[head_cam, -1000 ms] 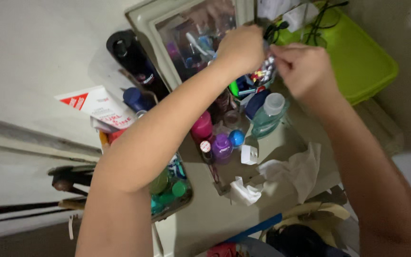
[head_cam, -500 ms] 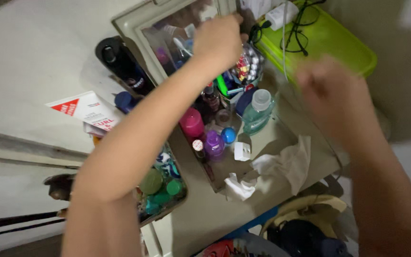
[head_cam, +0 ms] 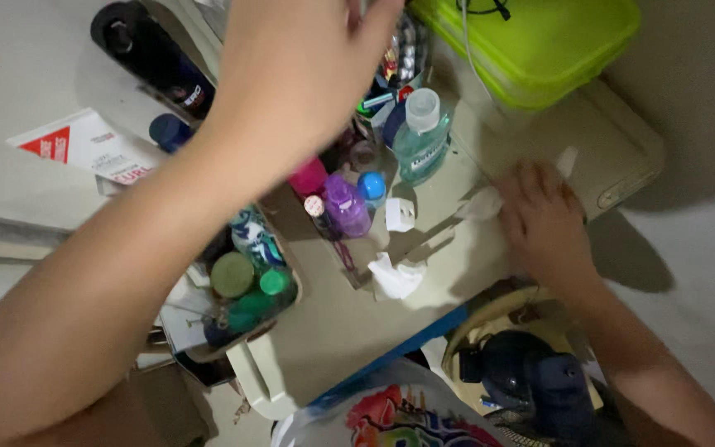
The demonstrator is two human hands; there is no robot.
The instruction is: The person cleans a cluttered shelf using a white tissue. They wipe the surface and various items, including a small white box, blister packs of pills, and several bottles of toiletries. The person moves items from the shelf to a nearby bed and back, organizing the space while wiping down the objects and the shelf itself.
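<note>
My right hand [head_cam: 544, 219] lies palm down, fingers spread, on a crumpled white cloth [head_cam: 483, 204] on the beige tabletop [head_cam: 349, 331]; it presses the cloth flat and clamps nothing. My left hand [head_cam: 291, 62] hangs blurred above the crowded bottles, its fingers loosely apart with nothing in them that I can see. Below it stand a clear bottle of green liquid with a white cap [head_cam: 418, 136] and a small purple bottle [head_cam: 343, 207]. A lime-green plastic lidded box [head_cam: 556, 45] sits behind the cloth.

dim room w/ plain grey floor [head_cam: 688, 273]; a beige table [head_cam: 349, 331] stands cluttered, a pale wall [head_cam: 18, 50] behind it, shadows underneath.
</note>
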